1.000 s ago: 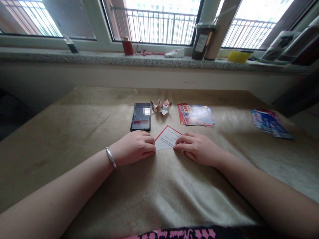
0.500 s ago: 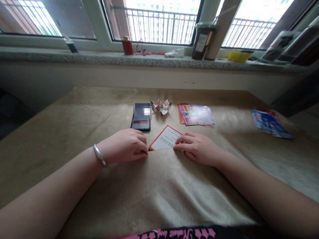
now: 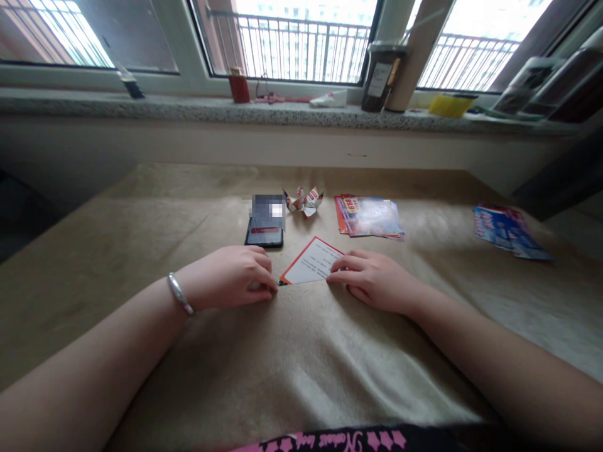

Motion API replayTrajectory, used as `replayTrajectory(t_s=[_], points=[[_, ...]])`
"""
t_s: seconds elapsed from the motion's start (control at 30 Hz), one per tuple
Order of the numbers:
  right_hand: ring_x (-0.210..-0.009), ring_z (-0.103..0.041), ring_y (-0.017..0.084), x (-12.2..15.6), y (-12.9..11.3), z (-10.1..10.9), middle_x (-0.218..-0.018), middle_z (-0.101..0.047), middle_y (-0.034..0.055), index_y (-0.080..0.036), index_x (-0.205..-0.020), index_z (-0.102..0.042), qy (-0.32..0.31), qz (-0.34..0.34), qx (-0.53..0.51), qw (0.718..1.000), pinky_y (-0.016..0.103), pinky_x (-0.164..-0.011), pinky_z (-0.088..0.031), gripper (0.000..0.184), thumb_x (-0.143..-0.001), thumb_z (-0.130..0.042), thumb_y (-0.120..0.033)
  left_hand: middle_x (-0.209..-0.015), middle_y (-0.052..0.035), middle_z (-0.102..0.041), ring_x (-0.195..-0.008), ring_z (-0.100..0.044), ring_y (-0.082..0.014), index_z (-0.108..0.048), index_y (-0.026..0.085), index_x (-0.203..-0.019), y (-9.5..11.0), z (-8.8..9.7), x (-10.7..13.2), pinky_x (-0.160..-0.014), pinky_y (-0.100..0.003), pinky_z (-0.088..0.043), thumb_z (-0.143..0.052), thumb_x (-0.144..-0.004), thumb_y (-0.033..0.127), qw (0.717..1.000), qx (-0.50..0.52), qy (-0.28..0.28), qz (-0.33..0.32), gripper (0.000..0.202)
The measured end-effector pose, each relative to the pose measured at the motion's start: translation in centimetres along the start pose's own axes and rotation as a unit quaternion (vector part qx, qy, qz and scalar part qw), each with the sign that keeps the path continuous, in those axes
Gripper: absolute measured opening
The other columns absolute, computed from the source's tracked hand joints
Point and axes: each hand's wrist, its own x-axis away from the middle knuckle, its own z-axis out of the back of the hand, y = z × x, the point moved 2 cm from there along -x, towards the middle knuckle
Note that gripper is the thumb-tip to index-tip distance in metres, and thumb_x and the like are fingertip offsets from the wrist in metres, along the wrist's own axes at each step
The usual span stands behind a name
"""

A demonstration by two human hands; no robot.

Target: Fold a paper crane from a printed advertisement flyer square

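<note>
A folded white paper with a red edge (image 3: pixel 312 262) lies on the beige cloth-covered table (image 3: pixel 301 351) in front of me. My left hand (image 3: pixel 228 276), with a silver bracelet on the wrist, pinches the paper's left corner, fingers closed. My right hand (image 3: pixel 374 280) presses its fingertips on the paper's right corner, fingers curled. Behind the left hand lies a dark phone (image 3: pixel 265 226). A small folded paper figure (image 3: pixel 304 201) sits just beyond the paper.
A stack of colourful leaflets (image 3: pixel 370 217) lies behind my right hand, and more leaflets (image 3: pixel 506 231) lie at the far right. The stone windowsill (image 3: pixel 188 110) holds a red cup (image 3: pixel 239 86), a dark jar (image 3: pixel 379 78) and a yellow object (image 3: pixel 446 105).
My left hand has slid left along the paper's lower edge to its left corner, uncovering more of the paper. The right hand has stayed in place.
</note>
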Motion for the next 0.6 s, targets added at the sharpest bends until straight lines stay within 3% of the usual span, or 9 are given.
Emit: replayTrajectory(t_s=[0.43, 0.6], points=[[-0.093, -0.053, 0.018, 0.21, -0.04, 0.13, -0.106, -0.063, 0.0064, -0.022, -0.107, -0.064, 0.006, 0.0, -0.009, 1.0, 0.033, -0.078, -0.047, 0.031, -0.083, -0.046, -0.013, -0.079, 0.0017, -0.067, -0.079, -0.058, -0.0141, -0.073, 0.031, -0.084, -0.29, 0.49, 0.55, -0.069, -0.021, -0.042, -0.061, -0.081, 0.024, 0.998, 0.003, -0.044, 0.034, 0.014], [-0.093, -0.053, 0.018, 0.35, 0.0, 0.14, -0.107, -0.063, 0.0062, -0.023, -0.108, -0.064, 0.009, 0.001, -0.014, 1.0, 0.033, -0.08, -0.047, 0.032, -0.084, -0.046, -0.013, -0.08, 0.0003, -0.066, -0.08, -0.058, -0.0138, -0.072, 0.027, -0.083, -0.2, 0.44, 0.44, -0.072, -0.022, -0.043, -0.057, -0.084, 0.023, 0.999, 0.008, -0.026, 0.035, 0.015]])
